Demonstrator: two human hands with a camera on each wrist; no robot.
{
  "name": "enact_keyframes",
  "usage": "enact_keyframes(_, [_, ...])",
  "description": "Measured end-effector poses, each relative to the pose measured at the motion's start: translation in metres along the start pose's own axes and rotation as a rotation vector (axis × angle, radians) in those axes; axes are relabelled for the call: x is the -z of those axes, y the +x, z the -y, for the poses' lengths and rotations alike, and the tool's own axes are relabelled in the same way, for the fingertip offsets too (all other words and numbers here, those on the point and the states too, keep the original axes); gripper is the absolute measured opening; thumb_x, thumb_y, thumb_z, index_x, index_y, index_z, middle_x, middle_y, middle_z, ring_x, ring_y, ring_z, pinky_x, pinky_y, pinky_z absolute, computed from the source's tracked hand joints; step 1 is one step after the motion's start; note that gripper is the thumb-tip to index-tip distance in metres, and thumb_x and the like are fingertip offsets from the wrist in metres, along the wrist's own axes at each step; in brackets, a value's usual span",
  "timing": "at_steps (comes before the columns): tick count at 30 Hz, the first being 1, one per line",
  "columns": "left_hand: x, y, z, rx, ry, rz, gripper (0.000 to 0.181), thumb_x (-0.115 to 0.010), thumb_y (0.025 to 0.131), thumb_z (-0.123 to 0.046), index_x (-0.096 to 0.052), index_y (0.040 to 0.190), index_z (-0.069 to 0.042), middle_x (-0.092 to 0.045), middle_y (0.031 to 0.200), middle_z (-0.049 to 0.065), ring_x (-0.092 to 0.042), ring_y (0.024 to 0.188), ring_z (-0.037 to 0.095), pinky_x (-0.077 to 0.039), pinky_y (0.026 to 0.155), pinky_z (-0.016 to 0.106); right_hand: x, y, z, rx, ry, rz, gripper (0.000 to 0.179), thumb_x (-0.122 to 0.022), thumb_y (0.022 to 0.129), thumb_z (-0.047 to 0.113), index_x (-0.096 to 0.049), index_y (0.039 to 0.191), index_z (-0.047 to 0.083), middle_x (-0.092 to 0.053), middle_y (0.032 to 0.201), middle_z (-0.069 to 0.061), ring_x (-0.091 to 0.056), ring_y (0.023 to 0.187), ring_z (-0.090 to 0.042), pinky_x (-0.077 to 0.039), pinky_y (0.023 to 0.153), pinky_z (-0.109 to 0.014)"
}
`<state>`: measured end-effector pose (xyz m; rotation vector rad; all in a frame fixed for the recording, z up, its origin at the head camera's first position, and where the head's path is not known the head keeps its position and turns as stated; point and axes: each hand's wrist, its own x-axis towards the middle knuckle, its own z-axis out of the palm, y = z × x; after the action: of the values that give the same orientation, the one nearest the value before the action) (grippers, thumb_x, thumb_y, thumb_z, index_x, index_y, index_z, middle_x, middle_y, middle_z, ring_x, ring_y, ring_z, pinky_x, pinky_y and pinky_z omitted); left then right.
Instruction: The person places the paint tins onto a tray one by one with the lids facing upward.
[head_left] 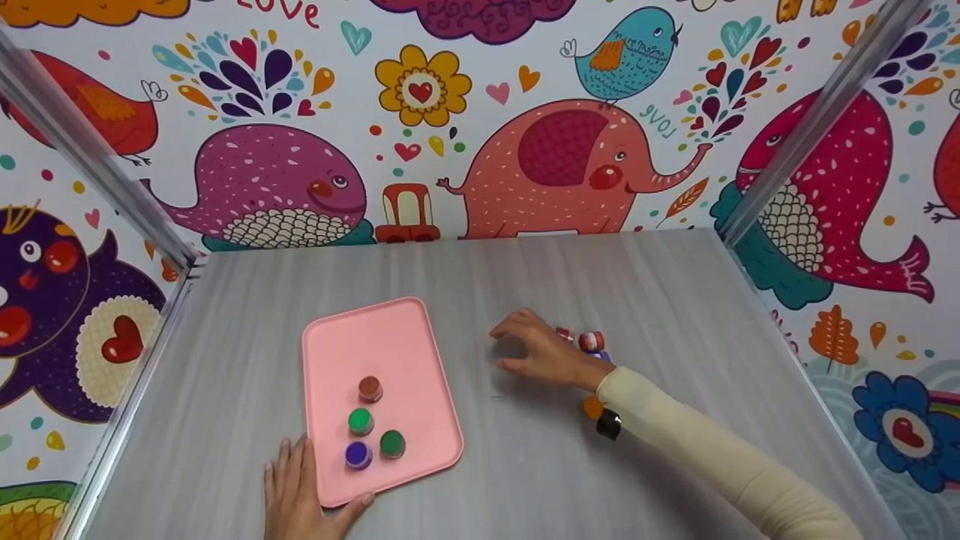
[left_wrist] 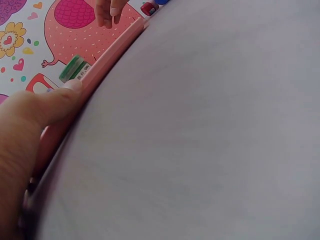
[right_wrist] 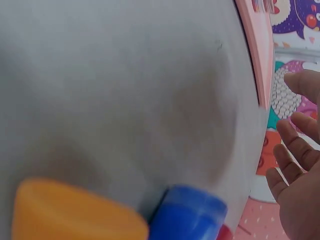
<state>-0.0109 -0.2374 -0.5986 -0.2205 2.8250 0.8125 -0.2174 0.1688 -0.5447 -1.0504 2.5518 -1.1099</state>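
Observation:
My left hand (head_left: pixel 294 487) lies at the near left corner of a pink tray (head_left: pixel 375 337). Its fingers stretch along the tray's left side, and the thumb (left_wrist: pixel 60 100) touches the near rim. On the tray stand several small paint jars: a brown one (head_left: pixel 370 388), a bright green one (head_left: pixel 360 421), a dark green one (head_left: pixel 392 444) and a purple one (head_left: pixel 358 455). Over the table right of the tray, my right hand (head_left: pixel 536 349) is held with loosely bent, spread fingers and nothing between them.
Beyond and under my right forearm are more jars: red ones (head_left: pixel 591 341), a blue one (right_wrist: pixel 190 215) and an orange one (right_wrist: pixel 75 215), partly covered by the arm in the head view. The grey table (head_left: pixel 247 322) is bordered by printed walls (head_left: pixel 420 165) and metal posts.

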Motion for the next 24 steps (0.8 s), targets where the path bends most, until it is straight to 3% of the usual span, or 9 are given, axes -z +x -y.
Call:
enact_keyframes(8, [-0.002, -0.002, 0.003, -0.033, -0.005, -0.029, 0.15, -0.078, 0.078, -0.087, -0.011, 0.171, 0.011, -0.014, 0.176, 0.038, -0.001, 0.163, 0.06, 0.019, 0.128, 0.07, 0.017, -0.004, -0.02, 0.009, -0.07, -0.086, 0.043, -0.084, 0.099, 0.017, -0.071, 0.136, -0.003, -0.07, 0.131, -0.019, -0.057, 0.129, -0.033, -0.05, 0.114, -0.053])
enact_keyframes(24, [0.0, -0.002, 0.001, -0.002, -0.026, 0.001, 0.154, -0.078, 0.075, -0.089, -0.007, 0.173, 0.006, -0.011, 0.179, 0.034, 0.002, 0.164, 0.058, 0.022, 0.127, 0.069, 0.041, -0.027, -0.048, -0.171, -0.001, -0.129, 0.045, -0.082, 0.102, 0.018, -0.069, 0.14, -0.001, -0.064, 0.137, -0.018, -0.056, 0.128, -0.033, -0.055, 0.111, -0.054])
